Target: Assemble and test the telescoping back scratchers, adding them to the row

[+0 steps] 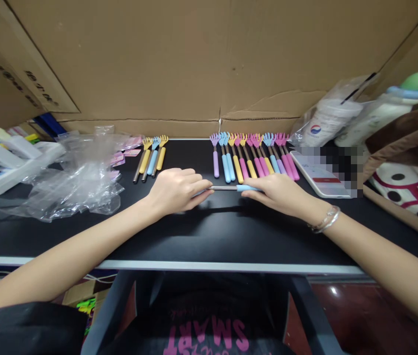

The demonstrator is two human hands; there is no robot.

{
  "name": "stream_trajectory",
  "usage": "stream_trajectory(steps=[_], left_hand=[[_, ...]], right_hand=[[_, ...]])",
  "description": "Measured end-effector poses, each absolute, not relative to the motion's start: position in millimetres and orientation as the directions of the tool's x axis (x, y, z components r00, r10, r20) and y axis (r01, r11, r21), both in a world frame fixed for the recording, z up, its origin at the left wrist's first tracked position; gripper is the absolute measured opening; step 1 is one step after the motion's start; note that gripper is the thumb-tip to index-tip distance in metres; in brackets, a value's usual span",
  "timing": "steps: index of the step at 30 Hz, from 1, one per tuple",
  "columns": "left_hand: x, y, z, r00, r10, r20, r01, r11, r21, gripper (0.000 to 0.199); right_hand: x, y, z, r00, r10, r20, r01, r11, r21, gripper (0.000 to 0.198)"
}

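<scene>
A cardboard wall (194,59) is standing behind a black surface (194,241). On the left a heap of clear plastic bags (83,177) is lying; towards the right, a row of claw-headed scratchers (238,170) is resting near the wall. In front of these, the left hand (175,192) and the right hand (277,192) are working above the surface, neither of them spread. A group of three scratchers (152,162) is lying just beyond the left hand. Between the hands, a slim tool (231,188) is stretching crosswise: the right hand is pinching its blue handle (247,188), and the left hand is pinching the other end of its metal rod (219,188). That end is probably bearing a claw, though the left hand is hiding it. The step in hand seems to be handling this single piece lengthwise; the next move appears to be calling for firm pinches and straight, even force along the rod.
</scene>
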State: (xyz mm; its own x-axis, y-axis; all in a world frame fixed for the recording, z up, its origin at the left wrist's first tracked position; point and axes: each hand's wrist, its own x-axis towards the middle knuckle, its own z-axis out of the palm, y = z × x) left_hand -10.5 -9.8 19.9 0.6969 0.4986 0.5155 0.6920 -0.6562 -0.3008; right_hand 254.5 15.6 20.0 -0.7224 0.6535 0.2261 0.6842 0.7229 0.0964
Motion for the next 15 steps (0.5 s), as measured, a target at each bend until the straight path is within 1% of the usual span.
stream_trajectory(steps=[3, 6, 10, 15], left_hand=[[-10.4, -9.5, 17.7, 0.686, 0.501, 0.527, 0.700, -0.650, -0.294, 0.034], [-9.5, -9.0, 13.5, 0.654, 0.518, 0.551, 0.714, -0.664, -0.224, 0.031], [-5.9, -9.6, 10.3, 0.591, 0.608, 0.530, 0.738, -0.672, -0.053, 0.028], [-2.6, -11.2, 11.5, 0.541, 0.744, 0.393, 0.743, -0.641, 0.190, 0.027]], right_hand=[[254.3, 15.1, 20.1, -0.721, 0.642, 0.261, 0.684, 0.720, 0.119, 0.048], [254.9, 14.2, 20.9, -0.721, 0.626, 0.297, 0.682, 0.717, 0.142, 0.047], [255.6, 13.6, 22.2, -0.720, 0.611, 0.329, 0.682, 0.710, 0.173, 0.045], [255.8, 13.5, 24.3, -0.735, 0.571, 0.366, 0.667, 0.708, 0.233, 0.046]])
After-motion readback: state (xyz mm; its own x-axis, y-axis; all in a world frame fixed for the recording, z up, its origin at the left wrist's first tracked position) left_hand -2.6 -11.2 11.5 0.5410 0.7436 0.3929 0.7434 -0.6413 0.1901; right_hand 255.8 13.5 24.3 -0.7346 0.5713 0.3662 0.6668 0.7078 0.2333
